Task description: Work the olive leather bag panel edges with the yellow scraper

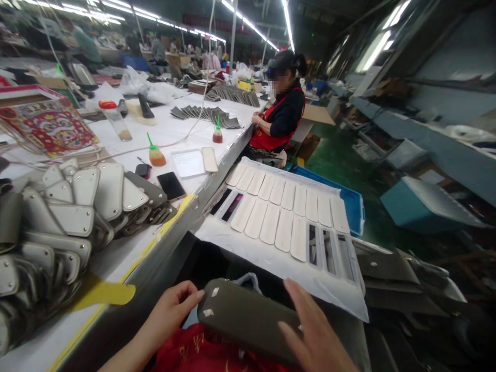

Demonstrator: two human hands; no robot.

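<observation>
A long dark olive case with rounded ends lies across my lap, over a red apron. Two small white patches show near its left end. My left hand is at that left end, thumb and forefinger pinched together at its edge; whatever is between them is too small to make out. Over the right part of the case is my right hand, its fingers spread and slightly blurred. A pale loop stands up behind the case.
White panels lie in two rows on a cloth-covered rack ahead. Pale pieces are heaped on the left table beside a yellow strip. A phone and glue bottles lie beyond. A person sits at the table.
</observation>
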